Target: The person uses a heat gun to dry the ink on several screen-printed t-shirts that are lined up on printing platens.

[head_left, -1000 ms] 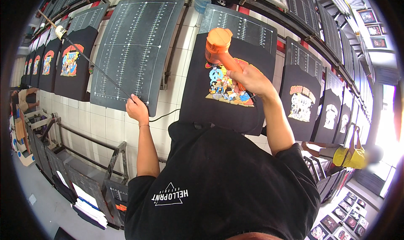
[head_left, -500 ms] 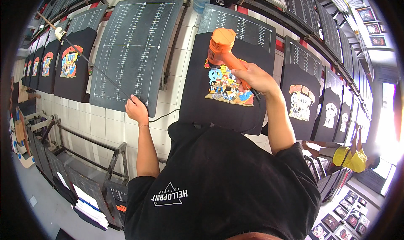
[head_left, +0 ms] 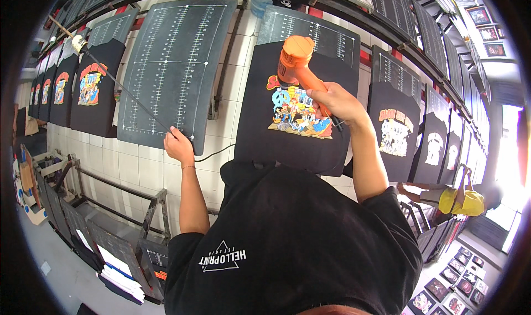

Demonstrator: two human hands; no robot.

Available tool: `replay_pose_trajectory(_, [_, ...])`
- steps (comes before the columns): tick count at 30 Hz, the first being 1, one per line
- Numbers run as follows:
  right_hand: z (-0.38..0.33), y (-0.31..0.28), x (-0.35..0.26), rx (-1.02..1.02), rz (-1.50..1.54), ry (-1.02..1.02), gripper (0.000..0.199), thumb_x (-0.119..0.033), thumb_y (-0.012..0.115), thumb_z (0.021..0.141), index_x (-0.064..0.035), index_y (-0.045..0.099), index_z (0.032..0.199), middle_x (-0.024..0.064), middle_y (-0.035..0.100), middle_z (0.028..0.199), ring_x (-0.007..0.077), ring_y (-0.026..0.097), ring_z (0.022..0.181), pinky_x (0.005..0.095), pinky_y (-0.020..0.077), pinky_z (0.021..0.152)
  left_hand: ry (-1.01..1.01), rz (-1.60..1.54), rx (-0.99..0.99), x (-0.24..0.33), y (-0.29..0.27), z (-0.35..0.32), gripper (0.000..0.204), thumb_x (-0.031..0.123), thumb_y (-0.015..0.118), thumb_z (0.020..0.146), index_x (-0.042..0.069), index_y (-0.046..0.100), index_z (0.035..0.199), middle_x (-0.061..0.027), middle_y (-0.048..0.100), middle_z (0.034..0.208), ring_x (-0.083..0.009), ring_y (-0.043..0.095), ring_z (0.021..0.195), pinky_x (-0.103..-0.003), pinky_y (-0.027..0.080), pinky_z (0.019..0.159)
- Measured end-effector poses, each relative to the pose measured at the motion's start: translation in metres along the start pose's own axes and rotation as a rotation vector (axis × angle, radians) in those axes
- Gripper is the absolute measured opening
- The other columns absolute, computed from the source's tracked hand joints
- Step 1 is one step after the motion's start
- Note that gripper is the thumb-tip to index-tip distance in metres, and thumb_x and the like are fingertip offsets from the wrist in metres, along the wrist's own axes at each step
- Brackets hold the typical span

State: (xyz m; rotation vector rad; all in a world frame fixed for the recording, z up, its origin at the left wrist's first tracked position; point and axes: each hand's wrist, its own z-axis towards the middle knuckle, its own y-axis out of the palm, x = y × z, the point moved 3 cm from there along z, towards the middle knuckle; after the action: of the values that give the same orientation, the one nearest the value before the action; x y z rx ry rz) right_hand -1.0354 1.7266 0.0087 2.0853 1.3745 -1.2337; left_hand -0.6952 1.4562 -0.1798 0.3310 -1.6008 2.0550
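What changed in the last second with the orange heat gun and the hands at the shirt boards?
The right hand carried the orange heat gun a little to the right and slightly down over the colourful print on the black shirt, nozzle toward the picture. Nothing was picked up or let go. The left hand stayed at the lower corner of the empty grey board by the black cable.
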Motion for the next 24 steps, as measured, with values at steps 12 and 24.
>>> replay_pose_trajectory(12, [0.004,-0.004,0.009,0.075,0.021,-0.019,0.029,-0.029,0.061,0.095,0.0,0.056,0.095,0.0014,0.055,0.066,0.0097,0.057,0.052,0.0248,0.0447,0.049,0.022,-0.005,0.019,0.002,0.0,0.001,0.046,0.032,0.047,0.099,-0.002,0.058,0.071,-0.018,0.061,0.072,-0.0388,0.057,0.075,-0.052,0.043,0.068])
replay_pose_trajectory(24, [-0.005,-0.013,0.011,0.053,0.023,0.023,0.03,-0.029,0.061,0.094,0.0005,0.057,0.101,0.0014,0.055,0.067,0.011,0.061,0.056,0.0256,0.0479,0.051,0.02,0.005,0.026,0.002,-0.001,0.0,0.046,0.033,0.048,0.099,-0.001,0.056,0.069,-0.0175,0.06,0.071,-0.0387,0.057,0.075,-0.052,0.042,0.067])
